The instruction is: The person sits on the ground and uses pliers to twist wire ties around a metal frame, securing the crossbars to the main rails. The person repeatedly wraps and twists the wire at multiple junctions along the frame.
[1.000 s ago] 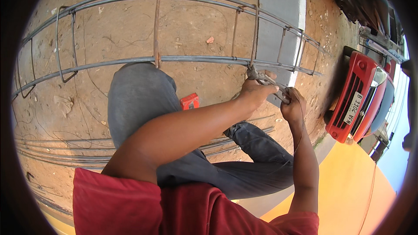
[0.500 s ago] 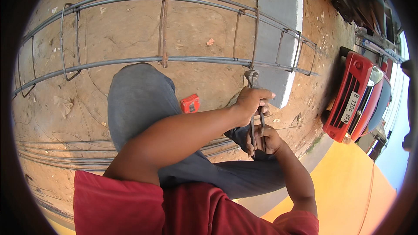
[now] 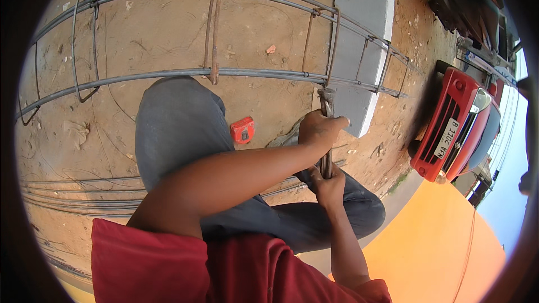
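Long-handled pincers (image 3: 325, 101) have their jaws against the near bar of the rebar cage (image 3: 252, 72), where an upright rusty stirrup (image 3: 335, 45) meets it. My left hand (image 3: 320, 132) is wrapped round the handles just below the jaws. Farther down, my right hand (image 3: 329, 186) grips the handle ends, which lie close together. Whether any tie wire sits in the jaws is too small to tell. On the dirt beside my bent knee lies a red tape measure (image 3: 242, 130).
A grey slab (image 3: 359, 33) lies under the right part of the cage. Several loose bars (image 3: 84, 199) run along the ground at the left. A red car (image 3: 455, 126) stands at the right, near an orange surface (image 3: 432, 241). Thin wire scraps lie on the dirt.
The pincer handles, spread apart before, are now close together. My right hand has moved left and slightly down to line up under my left hand. The view has shifted a little.
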